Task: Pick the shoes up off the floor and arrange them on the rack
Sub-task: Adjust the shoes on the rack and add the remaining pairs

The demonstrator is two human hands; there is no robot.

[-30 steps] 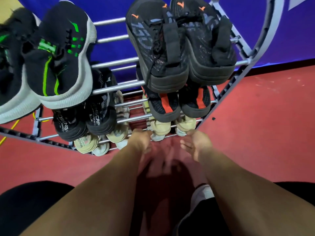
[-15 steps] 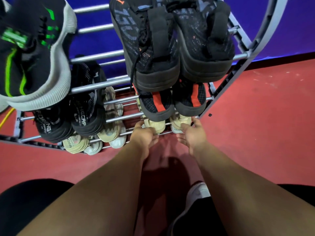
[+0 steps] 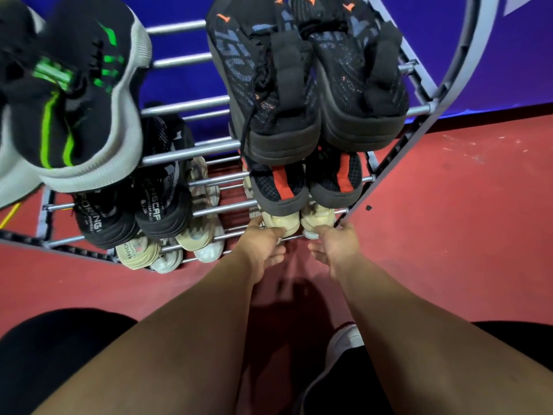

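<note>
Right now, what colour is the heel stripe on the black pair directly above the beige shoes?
Orange-red: a vertical heel stripe on black mesh, clearest in the head view.

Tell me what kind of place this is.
Probably a sports hall or gym, though I'm unsure: red floor, blue wall, and a tiered metal shoe rack loaded with trainers.
</note>
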